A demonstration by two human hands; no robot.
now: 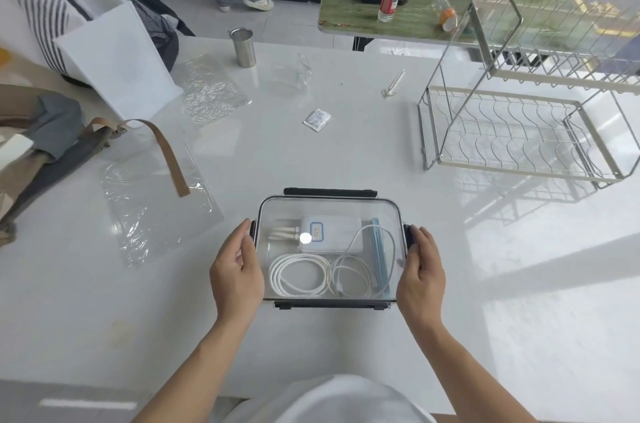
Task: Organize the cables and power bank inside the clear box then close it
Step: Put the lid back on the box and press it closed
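The clear box [330, 206] sits on the white table in front of me, its transparent lid on top and black latches along its sides. Inside lie a white power bank [341, 232], a coiled white cable [299, 275] at the front left, a thinner white cable [360, 270] beside it, and a blue item [377, 256] along the right wall. My left hand [235, 270] rests against the left side by the black latch, fingers relaxed. My right hand [420, 270] touches the right side, its fingers over the right latch [408, 235].
A wire dish rack [519, 131] stands at the right. Clear plastic bags [152, 211] and a brown-strapped bag [41, 145] lie at the left. A small white sachet [317, 119], a steel cup [243, 47] and a white stick [394, 83] are farther back. A person stands beyond the table.
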